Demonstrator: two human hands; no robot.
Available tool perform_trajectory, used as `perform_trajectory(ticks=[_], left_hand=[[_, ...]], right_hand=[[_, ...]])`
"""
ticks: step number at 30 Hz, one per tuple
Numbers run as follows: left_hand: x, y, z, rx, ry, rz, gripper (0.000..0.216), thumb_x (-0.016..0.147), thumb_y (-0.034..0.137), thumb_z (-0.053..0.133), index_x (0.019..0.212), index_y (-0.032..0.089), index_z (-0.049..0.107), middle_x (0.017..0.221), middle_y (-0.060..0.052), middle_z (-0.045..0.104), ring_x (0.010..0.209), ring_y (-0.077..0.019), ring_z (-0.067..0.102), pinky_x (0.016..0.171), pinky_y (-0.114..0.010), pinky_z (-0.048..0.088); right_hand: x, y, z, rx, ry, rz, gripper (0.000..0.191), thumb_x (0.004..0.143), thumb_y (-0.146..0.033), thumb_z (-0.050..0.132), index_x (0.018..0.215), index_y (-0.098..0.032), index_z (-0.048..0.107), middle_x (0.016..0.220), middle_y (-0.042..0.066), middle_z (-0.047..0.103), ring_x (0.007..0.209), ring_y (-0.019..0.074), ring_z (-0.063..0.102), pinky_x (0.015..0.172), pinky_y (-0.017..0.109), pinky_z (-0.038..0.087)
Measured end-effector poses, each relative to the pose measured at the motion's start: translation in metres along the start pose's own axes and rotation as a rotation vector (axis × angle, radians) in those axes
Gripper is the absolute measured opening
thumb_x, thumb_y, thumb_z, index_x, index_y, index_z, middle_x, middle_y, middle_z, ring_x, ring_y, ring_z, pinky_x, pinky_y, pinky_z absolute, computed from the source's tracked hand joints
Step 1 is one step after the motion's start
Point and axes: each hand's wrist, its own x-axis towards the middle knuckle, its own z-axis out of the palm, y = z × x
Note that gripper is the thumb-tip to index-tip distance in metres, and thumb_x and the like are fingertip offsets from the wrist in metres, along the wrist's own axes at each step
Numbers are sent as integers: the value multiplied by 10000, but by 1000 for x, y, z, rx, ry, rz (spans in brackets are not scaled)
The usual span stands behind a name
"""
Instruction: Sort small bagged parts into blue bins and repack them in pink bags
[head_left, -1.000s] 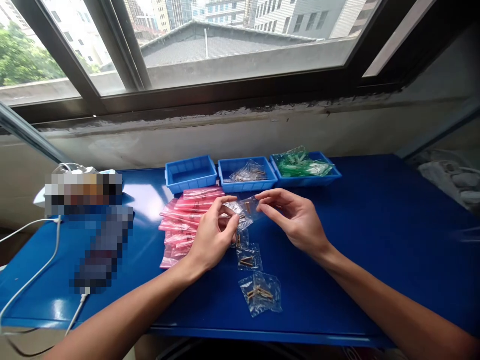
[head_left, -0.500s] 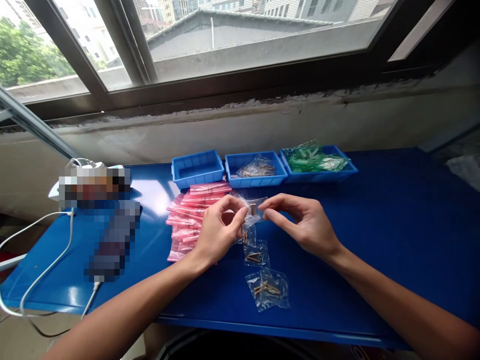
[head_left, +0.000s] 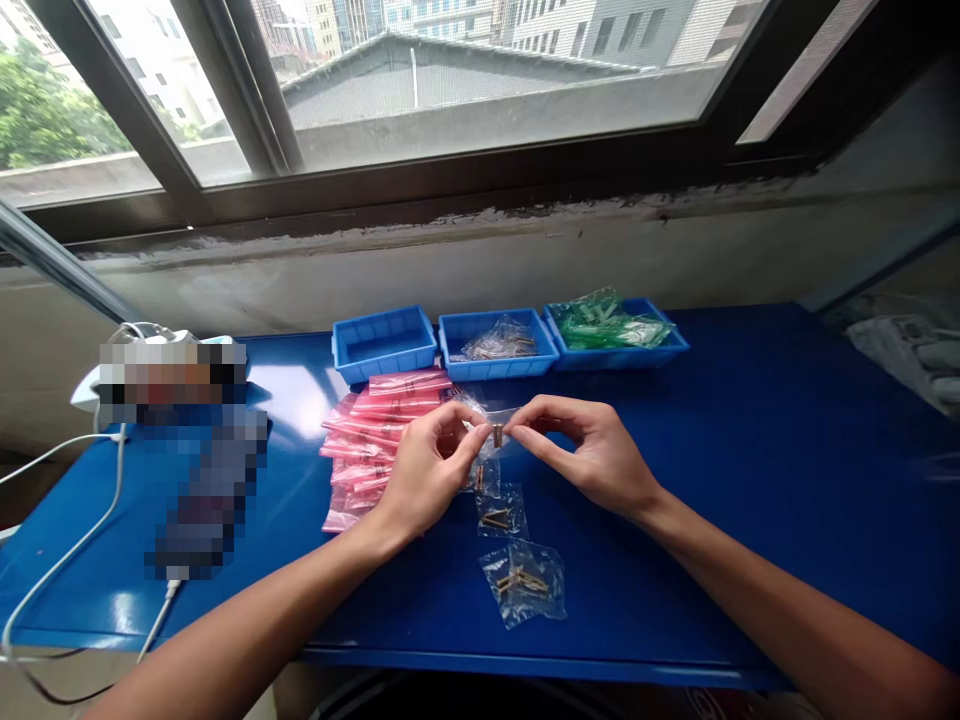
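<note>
Between my two hands a small clear plastic bag of screws [head_left: 498,436] is held up over the table. My left hand [head_left: 435,460] pinches its left side with thumb and forefinger. On the opposite side, the thumb and forefinger of my right hand [head_left: 589,445] are closed on the bag's right edge. Below lie more clear bags with brass-coloured screws: one [head_left: 487,477] partly behind my left hand, one [head_left: 496,518] in the middle, and a pile [head_left: 525,582] near the front edge. Pink plastic bags [head_left: 356,440] with dark print lie overlapped beside and partly under my left hand.
Along the back stand a blue bin [head_left: 384,345] with nothing seen in it, a blue bin [head_left: 499,368] of clear bags, and a blue bin [head_left: 622,360] of green bags. A blurred-out phone-like object [head_left: 214,490] with a white cable [head_left: 120,520] lies left on the blue table [head_left: 712,480].
My right hand has come in to the bag and now pinches its right edge; before, its fingertips were just apart from it. The view has shifted slightly.
</note>
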Motion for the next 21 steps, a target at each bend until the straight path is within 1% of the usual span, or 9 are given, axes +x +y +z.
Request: perform_trajectory(ticks=[3,6,8,10,12,14,16,18,21], left_hand=[[-1,-2,0,20,1,2,301,952,442,682,861,159,633,572,68,464,464,-67,372,440,-186,290],[-2,-1,1,11,14,9,291,957,433,680,860,165,624,548,77,451,451,-64,354,430,-183,268],[-3,0,2,-1,18,11,272,965,418,672,869,169,621,521,79,470,429,-69,392,429,-184,301],[-3,0,2,-14,21,22,242,972,395,668,890,171,626,534,64,538,433,-83,476,446,-189,371],[-4,0,2,-14,31,57,185,969,345,677,918,170,644,651,21,652,505,-104,592,490,-199,451],[-5,0,2,11,61,123,89,961,257,676,944,171,670,844,-27,735,665,-134,705,575,-212,524],[-5,-1,2,36,94,195,43,961,184,653,971,177,694,983,-50,762,839,-162,753,682,-229,569],[-5,-2,2,44,115,245,84,973,161,635,1002,186,709,1018,-52,770,925,-174,755,761,-248,585],[-6,-2,2,54,120,274,91,982,176,641,1028,195,717,1010,-45,773,938,-174,746,806,-265,589]], right_hand=[[0,1,0,-5,-13,7,201,955,-340,692,834,-195,761,803,49,770,737,211,720,652,306,550],[-1,1,0,-8,-3,0,203,951,-345,704,832,-195,769,801,51,774,728,209,722,633,299,552],[-1,1,1,0,6,0,195,947,-348,717,846,-195,783,761,45,770,665,195,709,576,285,539],[-2,1,1,23,1,11,179,944,-347,729,886,-195,803,664,20,743,549,167,674,505,269,520],[-2,1,1,58,2,6,146,938,-319,740,937,-196,819,652,9,754,507,158,683,490,261,539],[-4,1,2,72,42,-29,122,928,-261,741,986,-200,831,793,31,821,607,182,761,555,268,599],[-5,1,2,45,106,-79,160,916,-204,739,1043,-209,837,972,49,851,769,213,815,655,286,647],[-6,1,2,4,150,-125,208,915,-172,736,1091,-218,836,1032,47,852,858,225,825,729,301,666],[-8,2,2,-28,173,-180,232,923,-157,734,1118,-230,835,1049,40,851,885,228,827,766,316,671]])
